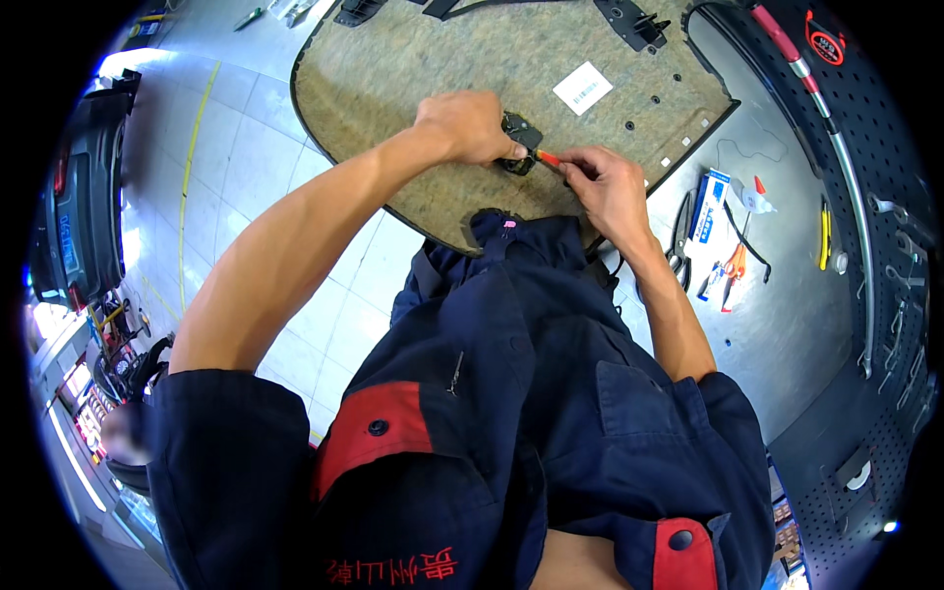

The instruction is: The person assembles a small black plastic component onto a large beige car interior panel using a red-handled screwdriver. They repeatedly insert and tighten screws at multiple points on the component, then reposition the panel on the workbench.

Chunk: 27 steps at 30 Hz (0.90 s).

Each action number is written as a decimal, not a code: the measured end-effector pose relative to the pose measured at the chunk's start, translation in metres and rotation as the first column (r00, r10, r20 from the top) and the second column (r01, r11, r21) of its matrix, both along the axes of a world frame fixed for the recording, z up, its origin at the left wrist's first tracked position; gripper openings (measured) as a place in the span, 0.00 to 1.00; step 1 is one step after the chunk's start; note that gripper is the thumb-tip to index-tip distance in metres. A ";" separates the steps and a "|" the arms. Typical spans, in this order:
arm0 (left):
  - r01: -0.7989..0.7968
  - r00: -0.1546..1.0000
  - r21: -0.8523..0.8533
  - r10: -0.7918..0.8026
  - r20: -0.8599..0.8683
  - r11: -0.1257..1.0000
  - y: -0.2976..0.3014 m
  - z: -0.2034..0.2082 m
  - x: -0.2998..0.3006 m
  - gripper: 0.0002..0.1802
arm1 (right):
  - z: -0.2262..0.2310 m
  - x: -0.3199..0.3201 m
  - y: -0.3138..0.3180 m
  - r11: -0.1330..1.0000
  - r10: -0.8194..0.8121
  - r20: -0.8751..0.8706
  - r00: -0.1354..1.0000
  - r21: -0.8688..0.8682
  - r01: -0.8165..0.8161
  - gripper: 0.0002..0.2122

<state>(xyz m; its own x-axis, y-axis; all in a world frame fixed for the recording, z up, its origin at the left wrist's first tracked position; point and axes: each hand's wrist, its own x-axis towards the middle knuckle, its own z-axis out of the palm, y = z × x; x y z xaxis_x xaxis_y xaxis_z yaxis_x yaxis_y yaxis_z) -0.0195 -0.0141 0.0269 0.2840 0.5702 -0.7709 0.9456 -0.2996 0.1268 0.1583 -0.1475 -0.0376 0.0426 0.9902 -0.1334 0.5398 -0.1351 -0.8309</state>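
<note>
A large tan, felt-like panel [383,88] with a dark rim lies in front of me, its near edge by my waist. On it sits a small black bracket [524,131], partly covered by my left hand [464,126]. The fingers of that hand are curled, and the thumb presses on the bracket's near side. My right hand [608,187] pinches a slim tool with a red and orange handle [548,157]. The tool points left at the bracket, close to my left thumb. Its tip is too small to make out.
On the grey bench [787,364] to the right lie black-handled pliers [679,241], a blue and white box [709,205], orange-handled cutters [734,265] and a yellow tool [824,234]. A pegboard [900,324] with hung wrenches borders the bench. A dark car [84,197] stands far left.
</note>
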 end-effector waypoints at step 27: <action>0.042 0.998 0.229 -0.053 0.042 0.972 -0.013 -0.013 -0.008 0.34 | -0.016 0.001 0.013 0.953 -0.170 -0.188 0.967 -0.281 0.113 0.08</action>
<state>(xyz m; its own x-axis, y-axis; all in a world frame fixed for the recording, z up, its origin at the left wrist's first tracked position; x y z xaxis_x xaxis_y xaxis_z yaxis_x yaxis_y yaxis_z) -0.0274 -0.0276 0.0135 0.3480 0.7146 -0.6068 0.9242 -0.3700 0.0944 0.1595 -0.1343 -0.0535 0.1225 0.9028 -0.4121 0.3180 -0.4291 -0.8454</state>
